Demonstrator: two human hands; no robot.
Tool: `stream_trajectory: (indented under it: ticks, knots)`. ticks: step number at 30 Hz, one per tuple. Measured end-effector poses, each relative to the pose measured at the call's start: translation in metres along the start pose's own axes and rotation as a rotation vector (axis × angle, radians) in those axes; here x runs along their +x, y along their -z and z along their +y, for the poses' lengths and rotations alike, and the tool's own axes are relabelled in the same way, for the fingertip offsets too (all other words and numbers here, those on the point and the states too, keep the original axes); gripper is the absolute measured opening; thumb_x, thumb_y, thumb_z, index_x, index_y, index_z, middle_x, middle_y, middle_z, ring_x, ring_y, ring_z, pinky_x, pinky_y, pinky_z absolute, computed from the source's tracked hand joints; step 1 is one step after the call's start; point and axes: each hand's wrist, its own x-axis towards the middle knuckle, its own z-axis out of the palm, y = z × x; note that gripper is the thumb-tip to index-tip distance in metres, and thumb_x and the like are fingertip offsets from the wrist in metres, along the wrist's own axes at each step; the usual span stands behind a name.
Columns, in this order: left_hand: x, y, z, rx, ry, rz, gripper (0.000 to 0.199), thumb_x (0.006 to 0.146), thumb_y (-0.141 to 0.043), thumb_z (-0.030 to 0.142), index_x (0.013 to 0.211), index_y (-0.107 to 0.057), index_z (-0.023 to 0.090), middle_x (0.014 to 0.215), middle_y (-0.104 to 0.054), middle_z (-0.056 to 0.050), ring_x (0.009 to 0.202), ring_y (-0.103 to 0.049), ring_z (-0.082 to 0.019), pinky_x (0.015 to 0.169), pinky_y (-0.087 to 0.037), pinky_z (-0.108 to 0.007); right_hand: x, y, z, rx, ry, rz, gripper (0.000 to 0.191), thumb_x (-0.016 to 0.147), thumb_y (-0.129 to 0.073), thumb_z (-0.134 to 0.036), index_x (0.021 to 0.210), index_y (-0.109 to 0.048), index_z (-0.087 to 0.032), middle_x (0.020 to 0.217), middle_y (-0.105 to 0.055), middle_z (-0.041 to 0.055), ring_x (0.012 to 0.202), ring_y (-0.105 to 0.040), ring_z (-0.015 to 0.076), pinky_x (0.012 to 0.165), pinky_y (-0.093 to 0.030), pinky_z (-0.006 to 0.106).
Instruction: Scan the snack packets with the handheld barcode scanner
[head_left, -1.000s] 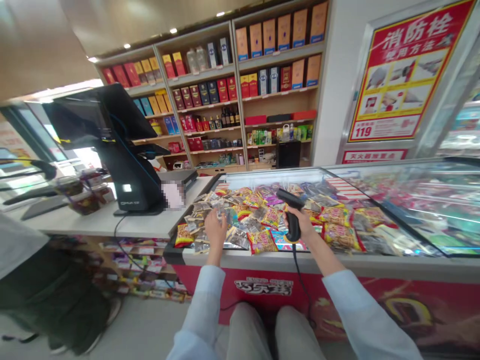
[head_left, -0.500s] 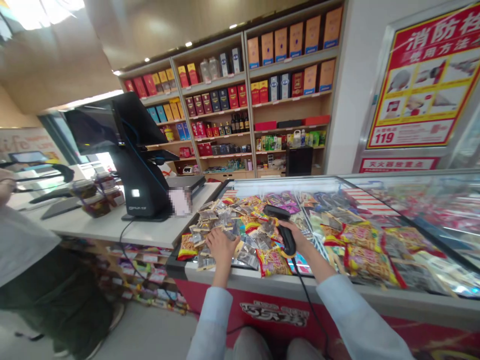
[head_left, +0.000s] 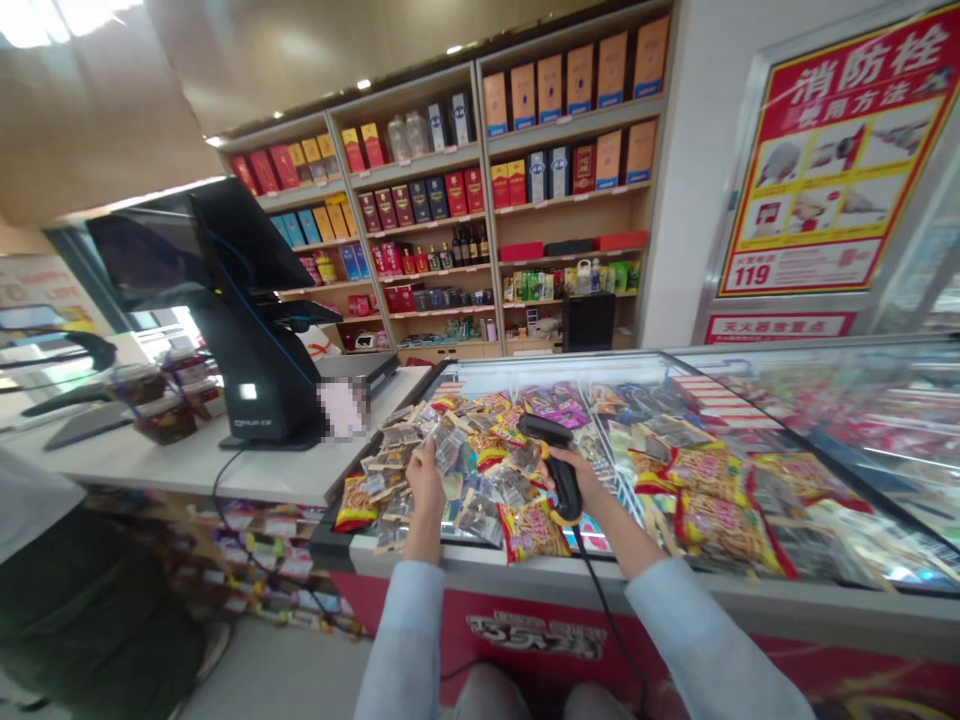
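Note:
My right hand point(head_left: 574, 478) is wrapped round the handle of a black barcode scanner point(head_left: 559, 455), whose cable hangs over the freezer's front. The scanner's head points left, above the pile of snack packets. My left hand point(head_left: 426, 482) pinches a clear snack packet point(head_left: 448, 445) with dark contents, lifted a little at the left of the pile. Around both hands lie many similar small packets and red-and-yellow snack bags point(head_left: 534, 530). Another red-and-yellow bag point(head_left: 355, 503) rests left of my left hand, at the freezer's corner. All of these lie on the glass top of the chest freezer point(head_left: 427, 558).
A counter point(head_left: 300, 475) joins the freezer on the left, carrying a black checkout terminal point(head_left: 262, 340) and plastic tubs point(head_left: 169, 405). Several more snack bags point(head_left: 724, 520) lie to the right on the glass. At the far left stands another person point(head_left: 90, 590). Shelves of boxes point(head_left: 487, 190) stand behind.
My left hand has gone from lying spread on the packets to holding one up. My right hand still grips the scanner. The view has shifted slightly, and the person at left shows less.

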Motion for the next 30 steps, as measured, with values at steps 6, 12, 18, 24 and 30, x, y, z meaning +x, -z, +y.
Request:
stream_trajectory:
  ticks: [6, 12, 18, 24, 30]
  knots:
    - [-0.011, 0.0, -0.014, -0.227, 0.133, -0.107, 0.027, 0.063, -0.08, 0.032, 0.073, -0.061, 0.016, 0.07, -0.066, 0.001, 0.076, -0.065, -0.013, 0.071, -0.053, -0.024, -0.001, -0.001, -0.001, -0.025, 0.004, 0.006, 0.028, 0.067, -0.069, -0.04, 0.079, -0.064, -0.015, 0.055, -0.059, -0.0001, 0.039, -0.05, 0.0102, 0.036, -0.036, 0.021]
    - [-0.008, 0.005, -0.014, -0.249, 0.106, -0.025, 0.03, 0.077, -0.068, 0.041, 0.096, -0.064, 0.018, 0.102, -0.069, -0.008, 0.097, -0.065, -0.02, 0.083, -0.055, -0.036, -0.003, -0.005, -0.003, -0.118, -0.043, 0.019, 0.031, 0.067, -0.071, -0.039, 0.083, -0.066, -0.014, 0.055, -0.061, 0.0003, 0.04, -0.051, 0.0105, 0.038, -0.04, 0.022]
    - [-0.001, 0.008, -0.022, 0.062, -0.062, 0.045, 0.051, 0.085, -0.047, 0.06, 0.103, -0.062, 0.016, 0.109, -0.067, -0.013, 0.1, -0.065, -0.021, 0.086, -0.052, -0.034, -0.004, -0.004, -0.001, -0.267, -0.1, 0.025, 0.026, 0.068, -0.073, -0.037, 0.078, -0.062, -0.016, 0.055, -0.063, 0.0005, 0.041, -0.053, 0.0113, 0.039, -0.042, 0.022]
    - [-0.007, 0.012, -0.016, 0.49, -0.433, 0.153, 0.051, 0.087, -0.045, 0.057, 0.114, -0.06, 0.017, 0.125, -0.058, -0.013, 0.12, -0.052, -0.023, 0.105, -0.039, -0.036, -0.003, -0.003, 0.001, -0.278, -0.1, -0.017, 0.023, 0.068, -0.071, -0.036, 0.072, -0.061, -0.016, 0.055, -0.062, 0.0006, 0.039, -0.053, 0.0109, 0.038, -0.041, 0.022]
    - [-0.015, 0.009, -0.005, 0.61, -0.589, 0.142, 0.04, 0.092, -0.041, 0.045, 0.108, -0.064, 0.018, 0.125, -0.054, -0.012, 0.121, -0.05, -0.022, 0.106, -0.036, -0.037, -0.006, -0.007, 0.0, -0.311, -0.101, -0.047, 0.02, 0.069, -0.069, -0.034, 0.07, -0.059, -0.017, 0.052, -0.062, -0.0002, 0.038, -0.052, 0.0108, 0.036, -0.04, 0.022]
